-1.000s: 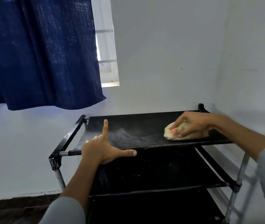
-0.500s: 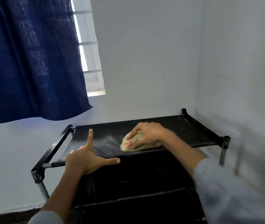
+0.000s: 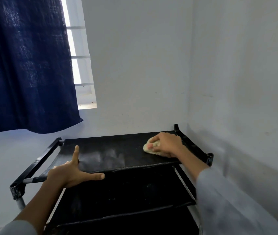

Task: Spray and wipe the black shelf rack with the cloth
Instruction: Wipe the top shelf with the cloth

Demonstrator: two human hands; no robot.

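rack: one black shelf rack [image 3: 111, 146] in the room corner; you can see three fabric tiers, top, middle and part of a lower one.
cloth: one pale yellow cloth [image 3: 149, 147], bunched, on the top tier near its right end.
right hand: your right hand [image 3: 166, 144] sits on the cloth with fingers curled round it, pressing it onto the shelf.
left hand: your left hand [image 3: 70, 173] is at the top tier's front-left edge, holding nothing; index finger straight up over the shelf, thumb stretched right along the front rail, other fingers not clear.
residue: one whitish dusty patch [image 3: 104, 157] mid-shelf, between your two hands.
edges: right side rail [image 3: 192, 146] is just beside your right hand; the side wall [image 3: 236, 99] is close behind it. Left side rail [image 3: 40, 165] stands well apart from the cloth.
room to move: open shelf surface runs left from the cloth to your left index finger.
backdrop: one dark blue curtain [image 3: 24, 65] hangs upper left, partly covering one window [image 3: 80, 65]; its hem is above the rack, not touching it.
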